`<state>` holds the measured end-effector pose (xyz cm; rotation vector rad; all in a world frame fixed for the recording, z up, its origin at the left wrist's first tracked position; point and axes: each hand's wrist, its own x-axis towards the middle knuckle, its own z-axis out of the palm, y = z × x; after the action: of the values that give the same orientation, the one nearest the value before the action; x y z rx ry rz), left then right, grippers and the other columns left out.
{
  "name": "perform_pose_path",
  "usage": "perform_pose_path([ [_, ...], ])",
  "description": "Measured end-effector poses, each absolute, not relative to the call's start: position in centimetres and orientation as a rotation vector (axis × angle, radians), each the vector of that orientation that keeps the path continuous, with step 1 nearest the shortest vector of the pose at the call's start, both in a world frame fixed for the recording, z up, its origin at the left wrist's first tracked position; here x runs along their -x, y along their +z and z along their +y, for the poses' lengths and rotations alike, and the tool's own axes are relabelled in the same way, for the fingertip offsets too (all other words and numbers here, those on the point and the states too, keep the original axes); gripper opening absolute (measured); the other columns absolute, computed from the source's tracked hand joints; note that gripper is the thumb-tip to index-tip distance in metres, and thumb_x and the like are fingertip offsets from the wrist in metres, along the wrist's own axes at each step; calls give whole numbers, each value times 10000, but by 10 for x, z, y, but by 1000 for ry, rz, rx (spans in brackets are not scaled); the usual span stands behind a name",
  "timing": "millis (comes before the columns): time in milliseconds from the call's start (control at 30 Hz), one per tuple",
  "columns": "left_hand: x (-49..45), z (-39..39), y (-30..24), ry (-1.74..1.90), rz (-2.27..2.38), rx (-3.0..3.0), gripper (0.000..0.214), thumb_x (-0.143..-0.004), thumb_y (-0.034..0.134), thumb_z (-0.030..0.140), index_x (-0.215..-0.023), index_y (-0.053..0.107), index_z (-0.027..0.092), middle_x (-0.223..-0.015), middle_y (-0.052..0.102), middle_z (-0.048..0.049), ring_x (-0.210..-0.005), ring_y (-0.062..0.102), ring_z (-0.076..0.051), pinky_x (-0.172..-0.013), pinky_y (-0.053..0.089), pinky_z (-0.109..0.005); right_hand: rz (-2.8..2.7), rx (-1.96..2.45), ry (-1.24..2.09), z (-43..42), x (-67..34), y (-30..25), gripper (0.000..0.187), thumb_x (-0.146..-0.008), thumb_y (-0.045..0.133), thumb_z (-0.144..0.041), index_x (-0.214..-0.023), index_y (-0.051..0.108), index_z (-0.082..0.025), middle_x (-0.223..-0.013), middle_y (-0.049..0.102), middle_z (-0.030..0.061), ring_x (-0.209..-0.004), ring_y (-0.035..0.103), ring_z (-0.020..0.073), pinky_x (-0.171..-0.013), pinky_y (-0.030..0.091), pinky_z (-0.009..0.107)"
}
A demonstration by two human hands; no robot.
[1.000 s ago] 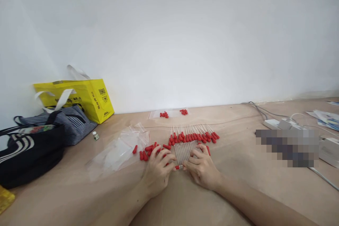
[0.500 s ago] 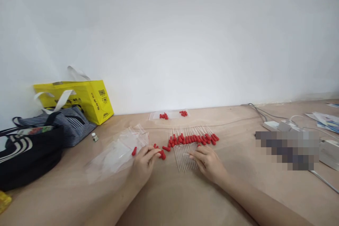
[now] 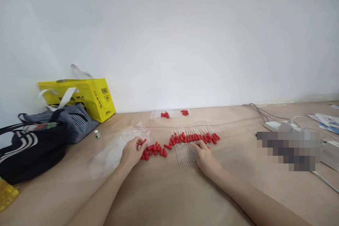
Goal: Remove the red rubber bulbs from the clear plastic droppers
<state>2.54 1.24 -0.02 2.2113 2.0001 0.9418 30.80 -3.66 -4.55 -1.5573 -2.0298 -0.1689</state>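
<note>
My left hand (image 3: 131, 152) pinches a red rubber bulb (image 3: 143, 142) between thumb and fingers. Beside and below it lies a loose pile of red rubber bulbs (image 3: 156, 148). My right hand (image 3: 206, 156) is closed at the right side of a row of bare glass dropper tubes (image 3: 185, 155), its fingertips pinched at the upper end of a tube there. Just beyond the bare tubes, droppers with red bulbs (image 3: 194, 137) lie in a row, bulbs toward me and glass stems pointing to the wall.
Clear zip bags (image 3: 111, 150) spread left of the bulbs. Near the wall lies a filled clear bag (image 3: 174, 114) with red bulbs. A small bottle (image 3: 97, 134), a yellow bag (image 3: 97, 102), a striped bag (image 3: 76, 122) and a black bag (image 3: 39, 152) stand left. Power strips (image 3: 287, 126) and cables lie right.
My left hand has moved left, from the near edge of the bulb pile to its far left, and holds a bulb there. My right hand, earlier holding a tube pointing left, has shifted slightly up.
</note>
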Motion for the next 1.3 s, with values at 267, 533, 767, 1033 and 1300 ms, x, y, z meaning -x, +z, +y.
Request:
perform_pose_path([
  [267, -26, 8, 6, 947, 1965, -2236, 359, -781, 334, 446, -680, 581, 205, -657, 640, 0, -623, 569, -156, -587, 406, -238, -2038, 1495, -160, -41, -301, -43, 243, -719, 345, 16, -713, 523, -150, -841, 499, 83, -736, 495, 147, -651, 391, 243],
  [533, -31, 6, 14, 1026, 2055, -2270, 323, -773, 356, 399, -736, 603, 194, -753, 649, -34, -751, 550, -201, -693, 401, -292, -2030, 1486, -219, -48, -302, -32, 201, -801, 388, -142, -699, 560, -162, -830, 535, 75, -780, 488, 170, -705, 360, 279],
  [767, -104, 17, 28, 592, 1989, -2517, 180, -686, 517, 345, -643, 652, 234, -874, 627, -39, -927, 509, -240, -808, 357, -365, -1934, 1499, -337, -51, -313, -26, 241, -813, 388, -187, -784, 627, -185, -835, 571, 65, -794, 488, 171, -719, 316, 292],
  [1033, -149, 42, 29, 451, 2065, -2410, 254, -642, 541, 364, -493, 609, 170, -799, 651, -147, -935, 537, -331, -761, 388, -414, -1817, 1485, -341, -44, -329, -28, 239, -823, 405, -229, -769, 636, -197, -811, 584, 53, -787, 509, 167, -715, 309, 302],
  [1300, -147, 50, 32, 404, 2014, -2336, 334, -650, 539, 312, -342, 506, 186, -370, 538, -65, -614, 605, -244, -646, 430, -344, -1801, 1480, -337, -41, -330, -30, 219, -818, 427, -243, -763, 635, -199, -802, 582, 49, -776, 511, 165, -696, 305, 302],
])
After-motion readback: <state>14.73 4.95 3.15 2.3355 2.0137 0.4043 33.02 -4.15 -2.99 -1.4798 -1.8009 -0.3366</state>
